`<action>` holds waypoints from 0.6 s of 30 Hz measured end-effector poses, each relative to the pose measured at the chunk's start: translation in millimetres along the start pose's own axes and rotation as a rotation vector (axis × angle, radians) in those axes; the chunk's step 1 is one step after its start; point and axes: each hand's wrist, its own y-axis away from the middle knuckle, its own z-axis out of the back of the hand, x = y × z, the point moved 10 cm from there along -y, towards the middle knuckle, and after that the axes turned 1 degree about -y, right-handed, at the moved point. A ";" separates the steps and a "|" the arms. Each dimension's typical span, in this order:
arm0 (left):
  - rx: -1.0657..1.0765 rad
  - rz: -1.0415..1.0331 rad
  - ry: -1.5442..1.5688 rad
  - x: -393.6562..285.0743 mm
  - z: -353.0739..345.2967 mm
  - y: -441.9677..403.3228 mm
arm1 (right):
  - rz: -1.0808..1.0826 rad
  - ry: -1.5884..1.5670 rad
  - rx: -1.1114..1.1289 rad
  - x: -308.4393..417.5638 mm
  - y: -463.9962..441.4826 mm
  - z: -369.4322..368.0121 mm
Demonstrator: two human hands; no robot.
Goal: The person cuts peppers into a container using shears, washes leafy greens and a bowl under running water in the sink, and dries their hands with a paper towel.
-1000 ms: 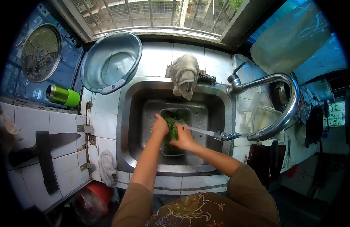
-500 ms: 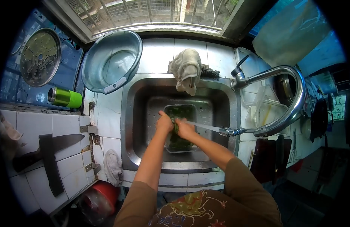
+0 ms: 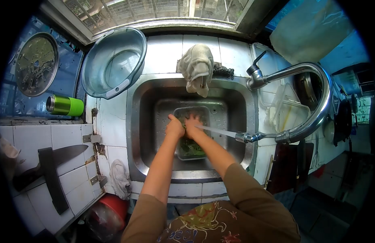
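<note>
Water point(image 3: 218, 131) hitting the splayed right hand point(image 3: 192, 124) could flush greens point(image 3: 192, 149) from the container point(image 3: 206, 111); the left hand point(image 3: 175, 127) has an unclear grip.

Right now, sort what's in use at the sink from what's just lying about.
Part of the job: left hand, right hand, green leaves, clear container, sink, running faucet.

Just lying about: blue basin, green flask, knife, grey cloth, red bucket.

container point(image 3: 205, 115) in sink point(image 3: 161, 115), basin point(image 3: 124, 67) behind left, faucet point(image 3: 326, 97) right
</note>
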 end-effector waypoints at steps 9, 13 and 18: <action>0.005 -0.004 -0.006 3.6 -3.4 -5.7 | -0.035 -0.354 0.008 -7.4 39.3 68.3; 0.001 -0.012 -0.010 4.9 -4.8 -7.0 | 0.114 -0.365 -0.150 1.9 87.0 72.8; -0.036 -0.030 -0.061 -1.4 1.3 -0.9 | 0.235 0.132 0.154 10.3 80.4 -7.1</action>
